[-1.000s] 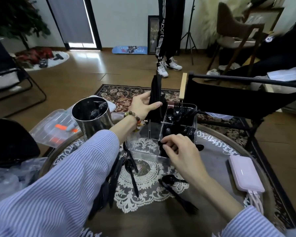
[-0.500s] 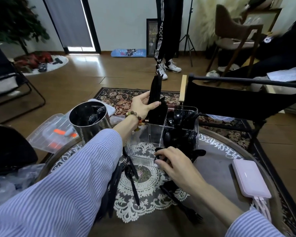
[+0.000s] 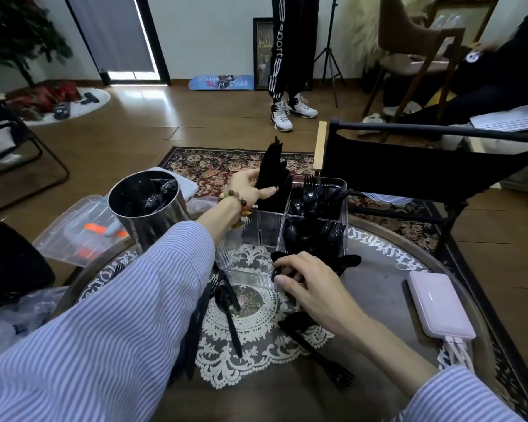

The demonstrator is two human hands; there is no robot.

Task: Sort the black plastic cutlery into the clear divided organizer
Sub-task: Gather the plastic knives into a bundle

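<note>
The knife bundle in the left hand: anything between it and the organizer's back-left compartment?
Nothing visible. The left hand holds the knife bundle upright with its lower end already inside that compartment of the organizer.

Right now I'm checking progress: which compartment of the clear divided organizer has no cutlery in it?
The near-left compartment of the clear plastic organizer: lace shows through its bottom, while the other three hold black plastic cutlery.

organizer point(image 3: 250, 269) on table point(image 3: 378, 281), cylinder point(image 3: 148, 208) left
</note>
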